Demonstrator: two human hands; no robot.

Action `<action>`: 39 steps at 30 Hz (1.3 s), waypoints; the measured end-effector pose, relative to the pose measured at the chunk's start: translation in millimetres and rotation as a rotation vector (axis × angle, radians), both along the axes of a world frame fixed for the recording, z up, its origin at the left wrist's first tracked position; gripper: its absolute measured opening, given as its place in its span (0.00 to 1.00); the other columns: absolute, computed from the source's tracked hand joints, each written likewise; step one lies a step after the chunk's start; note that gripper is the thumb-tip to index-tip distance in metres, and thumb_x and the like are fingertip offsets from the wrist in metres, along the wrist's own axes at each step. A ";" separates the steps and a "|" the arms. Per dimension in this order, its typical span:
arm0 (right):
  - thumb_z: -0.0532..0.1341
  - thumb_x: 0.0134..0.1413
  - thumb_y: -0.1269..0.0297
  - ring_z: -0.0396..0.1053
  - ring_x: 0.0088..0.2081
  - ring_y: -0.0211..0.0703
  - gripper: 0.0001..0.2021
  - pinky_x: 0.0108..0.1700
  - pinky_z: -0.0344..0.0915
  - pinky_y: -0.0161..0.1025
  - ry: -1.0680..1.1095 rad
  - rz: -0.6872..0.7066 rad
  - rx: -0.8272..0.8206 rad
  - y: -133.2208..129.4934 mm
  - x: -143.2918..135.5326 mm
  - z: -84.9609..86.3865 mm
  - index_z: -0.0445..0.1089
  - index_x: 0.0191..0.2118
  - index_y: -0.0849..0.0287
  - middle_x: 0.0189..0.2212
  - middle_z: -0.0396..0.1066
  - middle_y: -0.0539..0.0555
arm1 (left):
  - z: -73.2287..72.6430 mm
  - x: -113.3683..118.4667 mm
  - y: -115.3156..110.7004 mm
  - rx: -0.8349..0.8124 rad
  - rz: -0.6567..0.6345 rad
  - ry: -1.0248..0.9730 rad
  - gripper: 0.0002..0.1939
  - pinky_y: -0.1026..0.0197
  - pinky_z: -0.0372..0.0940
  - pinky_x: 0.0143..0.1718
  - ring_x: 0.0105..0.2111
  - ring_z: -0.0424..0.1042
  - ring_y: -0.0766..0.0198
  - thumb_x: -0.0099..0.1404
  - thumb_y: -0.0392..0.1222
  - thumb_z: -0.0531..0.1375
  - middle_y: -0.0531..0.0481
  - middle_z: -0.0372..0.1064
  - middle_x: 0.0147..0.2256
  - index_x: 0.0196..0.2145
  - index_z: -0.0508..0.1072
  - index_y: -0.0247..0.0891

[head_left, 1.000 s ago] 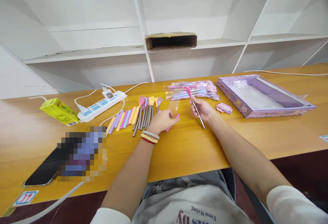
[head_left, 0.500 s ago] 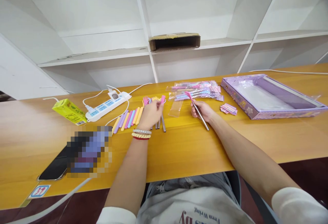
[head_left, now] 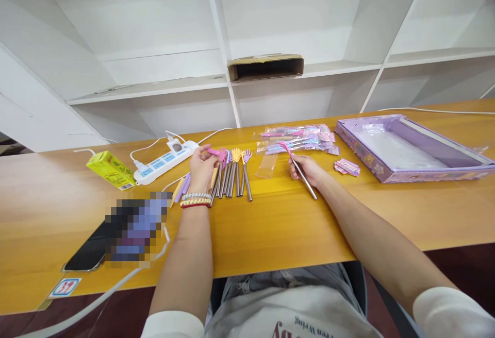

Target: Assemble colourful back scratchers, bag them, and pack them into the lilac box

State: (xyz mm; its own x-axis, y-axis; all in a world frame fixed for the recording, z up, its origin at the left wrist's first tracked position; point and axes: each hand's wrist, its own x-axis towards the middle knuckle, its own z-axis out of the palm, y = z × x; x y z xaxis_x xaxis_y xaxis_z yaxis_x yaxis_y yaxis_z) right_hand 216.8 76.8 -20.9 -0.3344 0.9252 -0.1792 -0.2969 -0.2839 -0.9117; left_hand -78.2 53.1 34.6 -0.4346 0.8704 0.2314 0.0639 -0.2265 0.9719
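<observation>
My left hand (head_left: 203, 169) is closed around a pink plastic handle (head_left: 213, 151), whose end sticks out to the right past the fingertips. Beneath and beside it lies a row of back scratchers (head_left: 236, 170) with small hand-shaped heads in pink, yellow and purple on metal rods. Loose coloured handles (head_left: 183, 187) lie left of my wrist, partly hidden by my hand. My right hand (head_left: 305, 168) grips another back scratcher (head_left: 305, 177) by its metal rod, the pink head pointing up and away, the bare rod end toward me.
Wrapped back scratchers (head_left: 301, 139) in clear bags lie behind my right hand. Small printed cards (head_left: 347, 167) and a purple display box (head_left: 421, 175) are to the right. On the left are a power strip (head_left: 166, 162), a yellow drink carton (head_left: 111, 169) and a phone (head_left: 85, 248).
My left hand has moved left with the pink handle, from over the back scratchers toward the loose handles, uncovering the row of heads and rods. My right hand stays nearly still.
</observation>
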 end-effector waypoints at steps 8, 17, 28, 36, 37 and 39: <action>0.56 0.54 0.57 0.57 0.14 0.34 0.11 0.16 0.53 0.32 -0.008 -0.002 0.011 3.3 -0.9 -2.9 0.61 0.29 0.61 0.14 0.62 0.49 | 3.9 -44.1 -8.1 -0.574 0.376 0.941 0.15 0.48 0.59 0.34 0.35 0.68 0.42 0.52 0.50 0.56 0.35 0.70 0.31 0.28 0.72 0.35; 0.56 0.53 0.55 0.57 0.14 0.33 0.12 0.17 0.54 0.32 -0.040 0.005 0.031 6.1 -1.2 -6.3 0.61 0.29 0.61 0.14 0.62 0.49 | -15.9 -51.6 2.2 -0.771 0.195 0.941 0.20 0.45 0.60 0.39 0.41 0.68 0.38 0.52 0.55 0.54 0.32 0.71 0.31 0.32 0.72 0.35; 0.55 0.55 0.57 0.58 0.15 0.34 0.11 0.16 0.55 0.32 -0.043 0.011 0.044 5.5 -0.7 -4.4 0.62 0.30 0.61 0.15 0.63 0.49 | -19.2 -50.4 -0.1 -0.780 0.216 1.049 0.22 0.46 0.61 0.36 0.40 0.68 0.37 0.53 0.56 0.53 0.27 0.70 0.36 0.30 0.72 0.32; 0.59 0.51 0.55 0.56 0.14 0.33 0.13 0.16 0.52 0.31 -0.043 0.022 0.024 4.5 -1.9 -2.5 0.62 0.28 0.61 0.13 0.61 0.48 | -8.4 -20.0 -6.8 -0.572 0.435 1.011 0.20 0.45 0.60 0.40 0.42 0.66 0.39 0.54 0.50 0.56 0.28 0.67 0.38 0.35 0.70 0.29; 0.60 0.50 0.55 0.55 0.14 0.32 0.13 0.15 0.51 0.31 -0.046 0.018 0.024 3.9 -2.5 -1.7 0.61 0.27 0.61 0.13 0.60 0.48 | -8.2 -8.7 -6.8 -0.470 0.458 1.038 0.18 0.46 0.59 0.42 0.43 0.65 0.41 0.54 0.47 0.55 0.29 0.66 0.39 0.36 0.69 0.30; 0.60 0.49 0.54 0.54 0.13 0.32 0.15 0.14 0.47 0.30 -0.064 0.002 0.027 2.5 -4.1 0.6 0.61 0.25 0.61 0.12 0.59 0.48 | -9.8 19.2 -8.0 -0.258 0.426 1.083 0.15 0.49 0.59 0.44 0.44 0.64 0.46 0.56 0.44 0.54 0.34 0.65 0.40 0.38 0.68 0.32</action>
